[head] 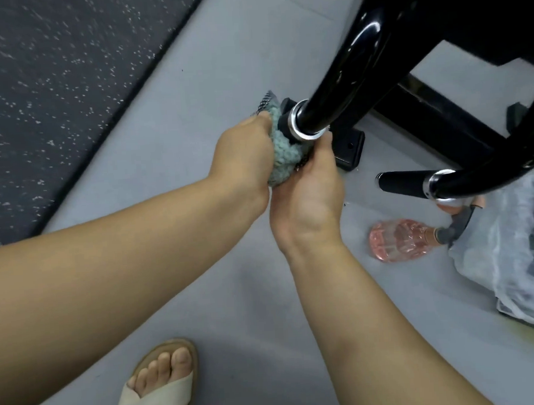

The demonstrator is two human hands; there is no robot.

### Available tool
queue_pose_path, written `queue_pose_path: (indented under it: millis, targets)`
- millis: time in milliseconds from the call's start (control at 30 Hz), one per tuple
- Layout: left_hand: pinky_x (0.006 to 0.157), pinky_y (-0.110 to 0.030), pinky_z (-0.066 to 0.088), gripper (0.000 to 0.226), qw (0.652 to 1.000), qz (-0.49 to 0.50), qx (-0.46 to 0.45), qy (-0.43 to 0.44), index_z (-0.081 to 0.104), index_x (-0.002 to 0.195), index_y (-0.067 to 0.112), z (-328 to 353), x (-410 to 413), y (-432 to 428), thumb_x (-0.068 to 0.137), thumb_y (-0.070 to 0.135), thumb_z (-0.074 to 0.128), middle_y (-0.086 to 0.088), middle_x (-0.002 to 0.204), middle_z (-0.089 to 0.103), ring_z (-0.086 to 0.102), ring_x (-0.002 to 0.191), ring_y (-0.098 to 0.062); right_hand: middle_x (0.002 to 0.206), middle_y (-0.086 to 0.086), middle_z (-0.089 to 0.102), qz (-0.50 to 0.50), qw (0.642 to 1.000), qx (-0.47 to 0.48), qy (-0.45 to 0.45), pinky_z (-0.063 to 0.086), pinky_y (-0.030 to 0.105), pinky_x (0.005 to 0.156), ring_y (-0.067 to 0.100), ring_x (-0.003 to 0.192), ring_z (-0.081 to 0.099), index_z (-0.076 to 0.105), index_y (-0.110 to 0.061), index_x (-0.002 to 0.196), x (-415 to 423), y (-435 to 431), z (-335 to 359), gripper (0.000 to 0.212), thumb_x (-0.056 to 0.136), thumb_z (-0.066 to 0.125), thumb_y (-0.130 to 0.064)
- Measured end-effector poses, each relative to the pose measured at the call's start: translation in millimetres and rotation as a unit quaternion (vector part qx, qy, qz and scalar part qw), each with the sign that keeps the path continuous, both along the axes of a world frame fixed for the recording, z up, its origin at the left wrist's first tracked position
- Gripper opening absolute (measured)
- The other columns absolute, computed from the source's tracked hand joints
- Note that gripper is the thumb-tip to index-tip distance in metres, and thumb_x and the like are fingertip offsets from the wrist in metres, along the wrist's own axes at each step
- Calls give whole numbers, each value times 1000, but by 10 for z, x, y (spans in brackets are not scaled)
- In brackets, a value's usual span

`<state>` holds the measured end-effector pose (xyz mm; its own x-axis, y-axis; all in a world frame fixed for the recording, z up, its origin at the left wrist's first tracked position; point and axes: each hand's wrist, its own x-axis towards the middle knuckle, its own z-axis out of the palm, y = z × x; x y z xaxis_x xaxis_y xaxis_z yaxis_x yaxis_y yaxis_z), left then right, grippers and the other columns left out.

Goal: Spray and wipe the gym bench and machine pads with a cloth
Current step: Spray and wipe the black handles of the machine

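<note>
A pale green knitted cloth (283, 149) is wrapped round the end grip of a glossy black machine handle (340, 84) with a chrome ring. My left hand (241, 154) clasps the cloth from the left. My right hand (308, 197) cups the same cloth from below and the right, thumb beside the chrome ring. The grip itself is hidden under the cloth. A second black handle grip (402, 184) sticks out lower right. A pink spray bottle (397, 240) with a grey trigger lies on its side on the floor to the right.
The floor is grey (226, 282), with a dark speckled rubber mat (52, 89) at upper left. The black machine frame and its base plate (348, 148) stand at upper right. A translucent plastic bag (515, 251) sits at the right edge. My sandalled foot (160, 384) is at bottom centre.
</note>
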<state>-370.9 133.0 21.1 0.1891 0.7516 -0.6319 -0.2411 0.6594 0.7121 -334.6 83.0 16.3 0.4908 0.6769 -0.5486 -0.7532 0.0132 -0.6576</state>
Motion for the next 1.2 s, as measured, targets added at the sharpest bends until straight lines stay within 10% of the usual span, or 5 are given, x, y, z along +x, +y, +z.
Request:
queue_pose_path:
  millis: [300, 500, 833, 1000, 1200]
  targets:
    - [70, -33, 56, 34, 996, -40, 74, 12, 69, 68, 14, 744, -49, -363, 90, 9, 44, -3, 67, 70, 68, 70, -20, 119, 2, 65, 81, 991, 51, -88, 46, 29, 98, 11, 108, 62, 54, -14, 130, -64, -332, 471, 37, 99, 41, -30]
    - [54, -19, 48, 38, 985, -102, 120, 74, 68, 91, 14, 981, -121, -471, 83, -4, 35, -1, 72, 69, 65, 65, -13, 113, 3, 67, 151, 968, 42, -197, 49, 28, 91, 14, 106, 63, 56, -14, 122, -41, -438, 669, 27, 97, 50, -18]
    - [82, -33, 58, 25, 981, -171, 95, -12, 65, 110, 4, 1496, -338, -535, 95, 13, 48, -7, 103, 72, 70, 93, -21, 111, -2, 61, 211, 896, -44, -389, 49, 42, 94, 16, 105, 60, 50, -29, 104, 467, -779, 1209, 10, 95, 52, -25]
    - [67, -18, 54, 54, 882, -387, 263, 61, 54, 115, 32, 1829, -107, -727, 65, 42, 72, 12, 101, 67, 66, 85, 1, 92, -2, 65, 214, 855, -55, -469, 49, 33, 78, 11, 85, 61, 56, -18, 95, 926, -1008, 1775, 18, 91, 56, -35]
    - [77, -24, 53, 34, 787, -312, 507, 161, 57, 108, 30, 2352, 468, -746, 78, 29, 73, 13, 93, 66, 63, 84, -1, 90, 7, 74, 159, 912, 40, -376, 57, 35, 79, 20, 85, 70, 71, -14, 83, 1397, -1055, 2426, 33, 83, 54, -42]
